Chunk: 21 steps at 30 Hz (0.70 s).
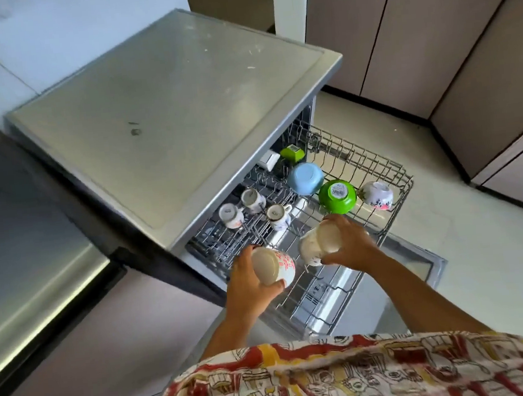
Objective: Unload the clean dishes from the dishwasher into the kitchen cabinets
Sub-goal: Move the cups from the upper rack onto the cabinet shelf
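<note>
Left hand point(251, 283) grips a red-patterned bowl point(276, 265), right hand point(351, 245) a white bowl point(314, 247) (both over the dish rack point(388, 169)), with the cabinets point(431, 53) upper right, nearer the right hand.

Lit brightly and evenly, in soft daylight with no hard shadows. Showed a pale sheen across the dishwasher top point(164, 95) toward 11 o'clock and a bright streak of glare on the steel panel point(55, 291) at 9 o'clock. Smeared by motion blur at the right hand point(351, 246) and its white bowl point(313, 248); looked sharper at the left hand point(246, 285) and its red-patterned bowl point(279, 264). Bowed the straight lines of the cabinets point(498, 79) at 3 o'clock. Went soft over the patterned shirt point(335, 379) at 6 o'clock.
</note>
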Motion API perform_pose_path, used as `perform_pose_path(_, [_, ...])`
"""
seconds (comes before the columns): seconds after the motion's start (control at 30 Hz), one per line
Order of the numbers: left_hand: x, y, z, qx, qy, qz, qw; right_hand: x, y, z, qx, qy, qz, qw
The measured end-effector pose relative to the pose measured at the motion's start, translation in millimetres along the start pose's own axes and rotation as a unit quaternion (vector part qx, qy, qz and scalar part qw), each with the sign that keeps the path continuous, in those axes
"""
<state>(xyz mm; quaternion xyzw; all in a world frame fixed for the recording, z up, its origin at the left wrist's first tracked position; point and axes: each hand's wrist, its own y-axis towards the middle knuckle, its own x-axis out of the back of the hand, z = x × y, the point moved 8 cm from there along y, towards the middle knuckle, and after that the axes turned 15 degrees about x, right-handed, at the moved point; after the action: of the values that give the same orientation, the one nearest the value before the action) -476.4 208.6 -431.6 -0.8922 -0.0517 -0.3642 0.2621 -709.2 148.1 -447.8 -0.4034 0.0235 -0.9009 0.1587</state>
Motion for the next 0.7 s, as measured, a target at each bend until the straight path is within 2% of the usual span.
perform_pose_path(0.17, [62.6, -50.5, 18.3, -0.039, -0.076, -0.006, 0.996, 0.5, -46.9, 50.4, 0.007, -0.025, -0.051, 0.998])
perform_pose_path(0.33, [169.5, -113.5, 51.0, -0.052, -0.242, -0.096, 0.964, 4.6, -92.0, 147.2, 0.04, 0.085, -0.139, 0.986])
perform_pose_path(0.53, [309.9, -185.2, 89.5, -0.04, -0.477, -0.115, 0.871, 6.5, -122.5, 320.4, 0.185, 0.302, -0.182, 0.917])
perform_pose_path(0.7, [431.9, -249.8, 92.7, -0.096, -0.493, -0.19, 0.843, 18.2, -130.0, 447.5, 0.298, 0.37, -0.193, 0.859])
